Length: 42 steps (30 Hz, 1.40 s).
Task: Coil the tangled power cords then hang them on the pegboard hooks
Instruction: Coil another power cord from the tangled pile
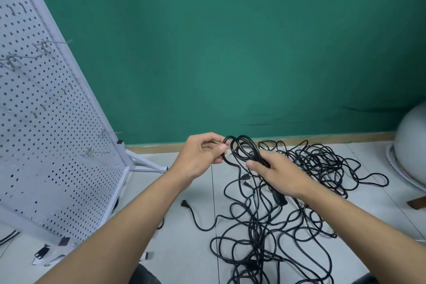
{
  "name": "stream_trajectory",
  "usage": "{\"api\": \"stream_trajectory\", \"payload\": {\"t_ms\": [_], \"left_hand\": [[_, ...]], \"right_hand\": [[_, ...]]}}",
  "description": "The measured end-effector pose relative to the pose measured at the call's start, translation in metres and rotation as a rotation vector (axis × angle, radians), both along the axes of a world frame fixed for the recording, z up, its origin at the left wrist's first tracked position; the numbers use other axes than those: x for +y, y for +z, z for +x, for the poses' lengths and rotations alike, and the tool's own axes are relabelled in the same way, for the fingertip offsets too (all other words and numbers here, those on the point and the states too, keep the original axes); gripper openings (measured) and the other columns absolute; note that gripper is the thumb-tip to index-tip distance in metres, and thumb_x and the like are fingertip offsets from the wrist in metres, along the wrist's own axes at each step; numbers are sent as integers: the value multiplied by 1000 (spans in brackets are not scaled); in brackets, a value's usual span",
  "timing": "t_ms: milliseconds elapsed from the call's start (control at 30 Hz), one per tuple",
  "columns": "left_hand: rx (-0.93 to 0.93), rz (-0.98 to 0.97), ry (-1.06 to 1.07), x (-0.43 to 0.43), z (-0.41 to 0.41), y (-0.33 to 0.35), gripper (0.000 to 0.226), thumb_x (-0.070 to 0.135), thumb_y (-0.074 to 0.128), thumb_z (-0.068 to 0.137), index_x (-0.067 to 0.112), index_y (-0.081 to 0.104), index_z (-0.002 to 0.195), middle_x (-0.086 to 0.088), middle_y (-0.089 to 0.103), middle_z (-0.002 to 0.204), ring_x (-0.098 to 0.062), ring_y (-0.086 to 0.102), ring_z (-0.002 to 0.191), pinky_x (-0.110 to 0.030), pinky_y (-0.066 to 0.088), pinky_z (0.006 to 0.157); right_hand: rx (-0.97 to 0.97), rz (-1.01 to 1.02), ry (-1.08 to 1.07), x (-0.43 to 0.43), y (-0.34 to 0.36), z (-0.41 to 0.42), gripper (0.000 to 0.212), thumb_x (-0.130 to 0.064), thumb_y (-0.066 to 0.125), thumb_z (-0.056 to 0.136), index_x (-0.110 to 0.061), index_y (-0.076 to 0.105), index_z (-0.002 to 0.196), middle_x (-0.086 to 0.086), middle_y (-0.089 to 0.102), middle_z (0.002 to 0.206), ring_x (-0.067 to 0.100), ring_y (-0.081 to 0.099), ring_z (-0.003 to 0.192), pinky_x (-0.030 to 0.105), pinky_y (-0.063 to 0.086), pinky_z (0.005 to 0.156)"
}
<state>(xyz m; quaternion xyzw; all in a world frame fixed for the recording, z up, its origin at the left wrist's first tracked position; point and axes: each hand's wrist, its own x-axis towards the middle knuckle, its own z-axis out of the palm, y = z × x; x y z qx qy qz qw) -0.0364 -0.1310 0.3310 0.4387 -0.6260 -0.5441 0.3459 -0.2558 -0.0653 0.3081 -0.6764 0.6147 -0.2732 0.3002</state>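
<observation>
Near: tangled black cords point(272, 233) lie spread on pale tiled floor point(189, 256), w/ a loose plug point(184, 203) to their left. Mid: right hand point(274, 175) fingers wrapped around a small coil point(244, 150); left hand point(202, 157) pinches cord at coil's top loop. Far left: pegboard point(46, 134) w/ wire hooks point(92, 152), none carrying cord. Far: green wall point(230, 53).

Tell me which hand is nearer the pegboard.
Left. The left hand pinches the cord coil on the side toward the pegboard; the right hand grips the coil's far side, farther away.
</observation>
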Motion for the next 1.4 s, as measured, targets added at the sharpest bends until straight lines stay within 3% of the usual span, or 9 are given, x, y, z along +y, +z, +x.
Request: {"api": "stream_trajectory", "payload": {"t_ms": [100,167,267,533,700,833,967,1167,1400], "left_hand": [[52,-8,-52,1,1,6,14,9,60,103,13,73,106,-5,66,84,-13,69,82,-32,62,85],[108,-6,-79,3,1,8,16,6,57,104,10,72,106,-9,64,87,-17,71,85,-34,62,85],[141,-25,-53,3,-1,5,16,3,56,104,6,71,108,-12,66,89,-16,71,86,-36,63,83],[250,72,111,4,-17,-5,12,2,64,99,5,74,104,2,77,97,-11,71,95,-32,63,75],[176,51,100,9,-22,-12,10,2,63,100,2,72,104,-4,67,90,-8,71,85,-32,64,77],[-77,-162,115,5,-21,-11,13,10,71,96,22,76,91,3,63,81,-11,65,70,-21,59,71],[32,-19,177,2,-20,-9,7,5,76,91,9,80,96,-4,73,85,-15,71,75,-25,62,78],[128,58,198,7,-25,-9,8,6,80,87,5,80,96,-5,73,81,-13,72,76,-24,61,76],[-18,-10,34,12,-22,-13,16,29,60,102,25,66,116,-3,74,100,-10,71,88,-31,60,81]], "right_hand": [[-49,-76,45,-3,0,-3,10,-30,57,105,-36,65,106,-21,63,108,-4,57,109,17,42,94],[-104,-38,71,-1,5,-2,14,-28,57,106,-37,66,112,-32,67,107,-9,60,107,13,43,92],[-187,96,86,0,3,5,16,-24,55,107,-21,69,115,-11,77,109,5,70,105,27,51,96],[-379,250,72,3,4,12,29,-25,55,107,3,57,103,1,67,81,20,69,80,41,54,84],[-470,362,40,6,4,9,23,-24,55,107,-5,59,94,7,69,81,23,68,79,37,55,77],[-483,365,19,8,8,9,22,-19,54,107,-5,59,91,6,66,75,20,67,71,29,55,69],[-484,362,-13,6,4,11,19,-22,58,106,-5,63,99,2,57,73,19,61,66,44,52,77],[-319,402,74,10,14,16,30,-25,53,108,-10,55,81,5,59,70,18,59,65,30,49,67],[-525,290,-153,2,18,8,28,-25,52,108,-7,56,87,8,62,71,21,61,63,33,54,64]]}}
